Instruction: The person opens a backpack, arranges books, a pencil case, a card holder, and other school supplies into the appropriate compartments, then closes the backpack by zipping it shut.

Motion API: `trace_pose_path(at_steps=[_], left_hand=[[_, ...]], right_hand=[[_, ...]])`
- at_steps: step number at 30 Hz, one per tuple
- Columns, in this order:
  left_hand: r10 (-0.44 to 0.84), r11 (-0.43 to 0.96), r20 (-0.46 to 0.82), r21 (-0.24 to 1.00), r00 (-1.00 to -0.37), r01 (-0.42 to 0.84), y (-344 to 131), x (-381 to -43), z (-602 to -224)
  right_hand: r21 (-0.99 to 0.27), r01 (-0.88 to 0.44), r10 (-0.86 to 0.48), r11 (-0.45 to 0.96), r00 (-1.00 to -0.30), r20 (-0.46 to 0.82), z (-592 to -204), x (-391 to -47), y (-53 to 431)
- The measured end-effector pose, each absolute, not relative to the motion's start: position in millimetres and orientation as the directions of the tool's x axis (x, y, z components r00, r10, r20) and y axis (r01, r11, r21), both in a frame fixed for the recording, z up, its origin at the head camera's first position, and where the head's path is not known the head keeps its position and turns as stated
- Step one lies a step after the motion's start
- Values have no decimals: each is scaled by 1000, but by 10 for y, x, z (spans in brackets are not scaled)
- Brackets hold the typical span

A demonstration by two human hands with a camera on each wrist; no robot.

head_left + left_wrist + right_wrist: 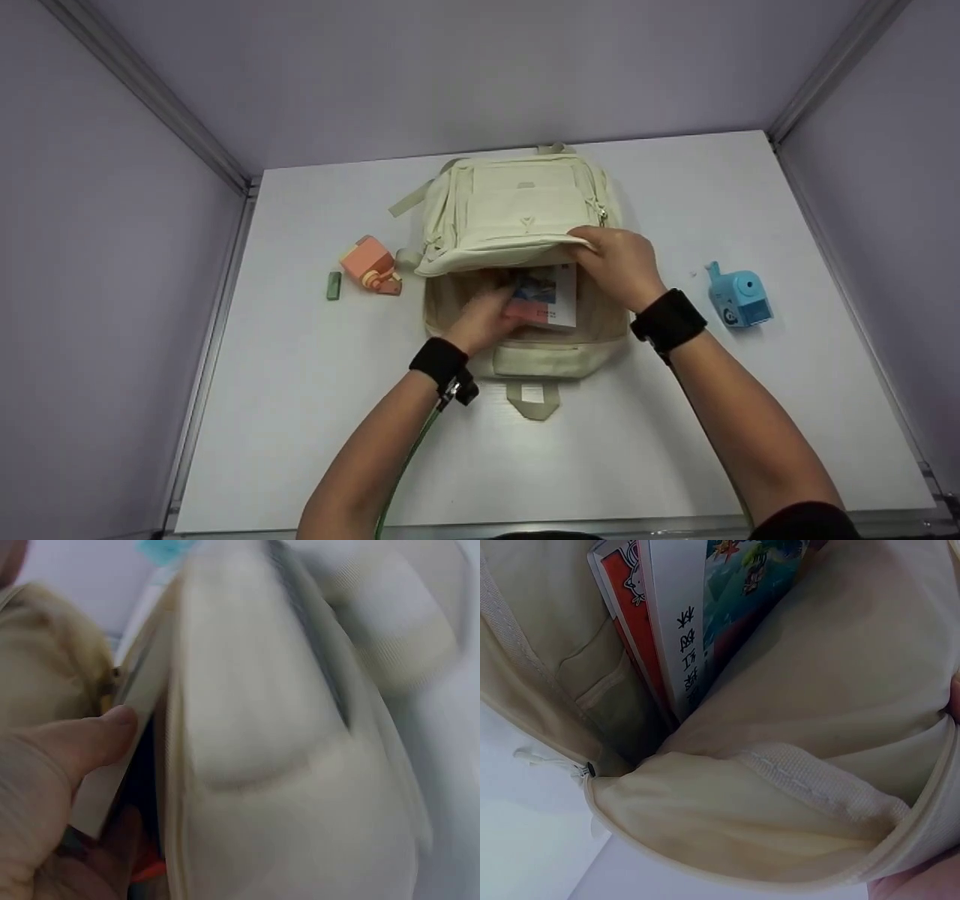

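Note:
A cream backpack [525, 199] lies unzipped on the table, its front panel lifted. My right hand [621, 264] grips the edge of that panel and holds it up. Inside the bag my left hand [484, 319] holds a book [561, 300] with a blue, pink and white cover. In the left wrist view the thumb [105, 739] lies on one side of the book [112, 784] and the fingers are on the other. The right wrist view shows a white-spined book [676, 630] beside a red one [626, 607] in the main compartment.
Left of the bag stand an orange pencil sharpener [369, 262] with a crank and a small green block [334, 286]. A blue crank sharpener [739, 298] stands at the right, with small white bits near it. Pale panels [480, 75] wall in the white table [300, 435].

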State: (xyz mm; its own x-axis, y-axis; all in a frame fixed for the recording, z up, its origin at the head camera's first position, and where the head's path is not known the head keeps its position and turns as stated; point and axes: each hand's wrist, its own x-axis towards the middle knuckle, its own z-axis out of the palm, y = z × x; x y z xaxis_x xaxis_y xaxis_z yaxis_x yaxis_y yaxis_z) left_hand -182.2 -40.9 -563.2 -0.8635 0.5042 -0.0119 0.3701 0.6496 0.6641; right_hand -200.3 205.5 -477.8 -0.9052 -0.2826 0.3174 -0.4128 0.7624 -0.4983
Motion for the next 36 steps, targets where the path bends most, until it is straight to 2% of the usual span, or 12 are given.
trace_pose_path(at_steps=[4,7,11,15,19,23,25,27,30,33,34,36], left_hand=[[483,776,71,428,-873,464,-376,-1810,-5656],[454,820,107,336,-884,462,-342,-1816,-5679],[417,848,110,310,-902,430,-302,-1839,-5689],[388,848,133,337,-912,410,-269,-1881,-5709],[389,838,158,348,-907,420,-253,-1878,-5707],[428,835,120,328,-896,442,-227,-1735,-5574],[494,800,117,327,-862,503,-205,-1593,-5444],[581,722,178,336,-794,604,-189,-1430,-5299],[668,558,373,321,-644,765,-208,-1230,-5090],[638,480,567,236,-520,845,-295,-1195,-4954],[616,488,598,221,-513,844,-340,-1219,-4929],[585,542,598,215,-548,812,-442,-1309,-4905]], right_hand=[[-500,-411,-278,762,-906,320,-4778,-2005,2046],[-499,-415,-280,760,-903,326,-4783,-2004,2033],[-497,-422,-283,758,-900,332,-4790,-2001,2011],[-494,-429,-292,756,-897,332,-4805,-1994,1997],[-488,-441,-302,753,-891,340,-4827,-1984,1999],[-491,-439,-302,752,-893,335,-4853,-1963,2014],[-490,-437,-302,754,-894,332,-4864,-1948,2025],[-485,-440,-302,756,-891,337,-4870,-1931,2037],[-470,-452,-311,758,-884,348,-4889,-1903,2058],[-457,-463,-324,760,-879,350,-4926,-1856,2079],[-455,-464,-329,760,-879,347,-4941,-1835,2084],[-452,-464,-335,762,-879,338,-4981,-1787,2095]])
